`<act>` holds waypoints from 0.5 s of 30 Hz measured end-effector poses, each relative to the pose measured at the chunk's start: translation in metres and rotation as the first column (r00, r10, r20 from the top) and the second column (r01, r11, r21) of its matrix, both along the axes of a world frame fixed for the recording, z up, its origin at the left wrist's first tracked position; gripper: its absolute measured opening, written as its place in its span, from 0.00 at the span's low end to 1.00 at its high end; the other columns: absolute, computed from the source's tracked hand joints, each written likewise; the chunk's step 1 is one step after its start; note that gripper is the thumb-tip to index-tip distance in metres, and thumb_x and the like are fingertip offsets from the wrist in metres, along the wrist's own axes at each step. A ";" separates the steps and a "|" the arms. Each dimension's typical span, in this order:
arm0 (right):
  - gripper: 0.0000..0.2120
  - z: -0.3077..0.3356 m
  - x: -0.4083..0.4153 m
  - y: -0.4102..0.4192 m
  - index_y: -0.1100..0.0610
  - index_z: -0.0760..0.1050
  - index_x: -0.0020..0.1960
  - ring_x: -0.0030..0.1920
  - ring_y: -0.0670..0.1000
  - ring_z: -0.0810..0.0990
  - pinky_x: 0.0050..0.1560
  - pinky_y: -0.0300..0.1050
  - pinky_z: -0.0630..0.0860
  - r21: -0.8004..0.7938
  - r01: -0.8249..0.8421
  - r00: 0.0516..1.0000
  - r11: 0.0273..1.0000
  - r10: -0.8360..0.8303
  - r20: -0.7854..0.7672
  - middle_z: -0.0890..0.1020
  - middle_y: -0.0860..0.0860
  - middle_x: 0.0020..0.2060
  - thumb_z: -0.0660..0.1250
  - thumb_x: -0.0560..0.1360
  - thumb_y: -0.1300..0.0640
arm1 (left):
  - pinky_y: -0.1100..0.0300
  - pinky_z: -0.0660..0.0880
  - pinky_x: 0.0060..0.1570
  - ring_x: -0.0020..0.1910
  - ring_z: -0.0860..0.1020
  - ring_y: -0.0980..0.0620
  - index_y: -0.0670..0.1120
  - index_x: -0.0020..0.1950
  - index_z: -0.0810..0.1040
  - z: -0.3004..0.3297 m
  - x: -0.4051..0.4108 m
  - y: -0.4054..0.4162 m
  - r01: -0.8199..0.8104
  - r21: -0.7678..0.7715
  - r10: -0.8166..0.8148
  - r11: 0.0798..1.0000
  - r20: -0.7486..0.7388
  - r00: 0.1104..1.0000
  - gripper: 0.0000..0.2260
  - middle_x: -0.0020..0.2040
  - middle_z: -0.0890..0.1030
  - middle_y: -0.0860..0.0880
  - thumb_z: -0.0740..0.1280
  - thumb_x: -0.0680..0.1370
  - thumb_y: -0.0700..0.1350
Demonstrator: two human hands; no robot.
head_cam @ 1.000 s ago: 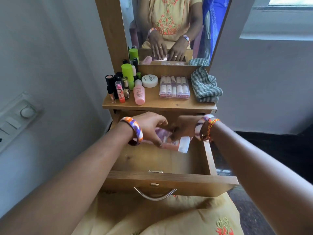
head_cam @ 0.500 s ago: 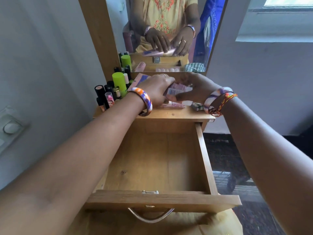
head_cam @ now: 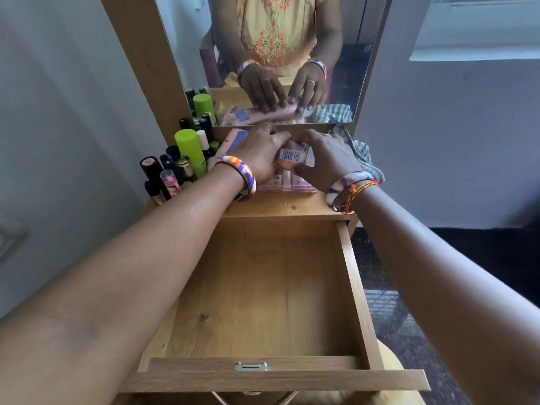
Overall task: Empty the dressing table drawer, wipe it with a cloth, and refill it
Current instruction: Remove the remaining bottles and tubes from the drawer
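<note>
The wooden drawer is pulled out below me and its bare floor holds nothing. Both hands are up on the dressing table top. My left hand and my right hand grip the two ends of a pink packet with a barcode label, holding it over a clear case of small pink bottles. A grey checked cloth lies folded at the right end of the top, just behind my right hand.
Lipsticks, dark tubes and a lime-green bottle crowd the left end of the table top. The mirror stands right behind, showing my hands. A wall runs along the left, dark floor lies to the right.
Both hands lifted the pink packet out of the drawer and carried it up onto the table top, then lowered it over the clear case. The drawer now holds nothing.
</note>
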State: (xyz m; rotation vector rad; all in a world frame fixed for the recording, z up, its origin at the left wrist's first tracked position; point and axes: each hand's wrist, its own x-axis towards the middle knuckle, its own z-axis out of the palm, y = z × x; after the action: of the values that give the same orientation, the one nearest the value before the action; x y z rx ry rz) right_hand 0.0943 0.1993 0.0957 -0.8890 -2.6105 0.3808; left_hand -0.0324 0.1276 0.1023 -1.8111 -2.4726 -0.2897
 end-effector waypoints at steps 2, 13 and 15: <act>0.24 -0.005 -0.001 0.003 0.55 0.69 0.64 0.60 0.62 0.74 0.58 0.54 0.72 0.001 -0.001 1.000 1.000 0.000 0.010 0.78 0.57 0.58 0.67 0.70 0.49 | 0.49 0.67 0.65 0.68 0.66 0.41 0.46 0.72 0.65 -0.001 0.000 0.002 0.007 0.000 -0.007 1.000 0.000 1.000 0.25 0.68 0.67 0.40 0.67 0.76 0.43; 0.29 -0.011 0.002 0.005 0.53 0.64 0.70 0.65 0.60 0.69 0.64 0.53 0.67 -0.029 -0.003 1.000 1.000 0.003 0.003 0.73 0.56 0.64 0.67 0.71 0.52 | 0.47 0.65 0.67 0.68 0.66 0.42 0.46 0.71 0.65 -0.007 0.002 0.000 -0.017 -0.034 0.016 0.999 -0.026 1.000 0.25 0.68 0.68 0.42 0.66 0.75 0.44; 0.30 -0.011 0.005 0.005 0.52 0.64 0.70 0.67 0.59 0.67 0.66 0.54 0.66 -0.038 0.005 1.000 0.999 -0.006 -0.012 0.71 0.55 0.67 0.69 0.71 0.50 | 0.47 0.66 0.67 0.68 0.66 0.42 0.45 0.72 0.64 -0.005 0.005 -0.002 -0.020 -0.035 0.019 0.999 -0.017 1.000 0.26 0.69 0.67 0.42 0.66 0.75 0.43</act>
State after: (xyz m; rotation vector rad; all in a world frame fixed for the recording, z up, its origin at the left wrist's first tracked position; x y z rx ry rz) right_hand 0.0989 0.2043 0.0843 -0.9034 -2.5971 0.4347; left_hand -0.0275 0.1261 0.0968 -1.7934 -2.4978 -0.2305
